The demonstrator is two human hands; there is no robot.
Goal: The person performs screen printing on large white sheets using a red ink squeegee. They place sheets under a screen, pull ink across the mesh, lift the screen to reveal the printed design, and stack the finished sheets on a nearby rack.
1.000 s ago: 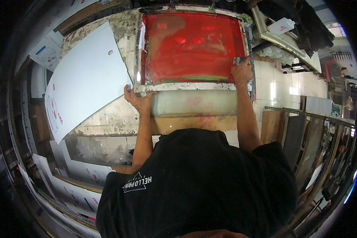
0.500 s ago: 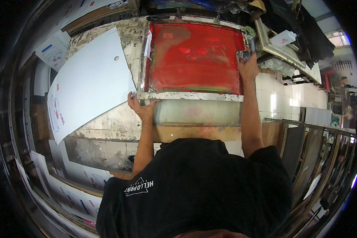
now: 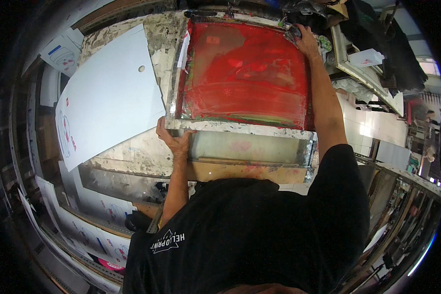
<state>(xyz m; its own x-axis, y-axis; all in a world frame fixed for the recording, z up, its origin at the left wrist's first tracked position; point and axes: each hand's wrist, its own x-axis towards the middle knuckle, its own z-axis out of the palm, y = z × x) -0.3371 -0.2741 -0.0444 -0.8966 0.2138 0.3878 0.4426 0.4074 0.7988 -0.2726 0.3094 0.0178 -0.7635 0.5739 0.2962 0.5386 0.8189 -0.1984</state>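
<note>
a white sheet (image 3: pixel 112 93) lies just left of the red-inked screen (image 3: pixel 250 73).

A red-smeared, white-framed screen (image 3: pixel 245 78) lies with a dark block (image 3: pixel 292 34) at its far-right corner

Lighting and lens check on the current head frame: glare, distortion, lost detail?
Head view: glare on the white tiled floor at right; washed-out window at upper right; black corners, fisheye-bowed edges on the white printed boards at lower left; black short-sleeved shirt loses fold detail; streaks on the red-smeared rectangular mesh screen are legible.
</note>
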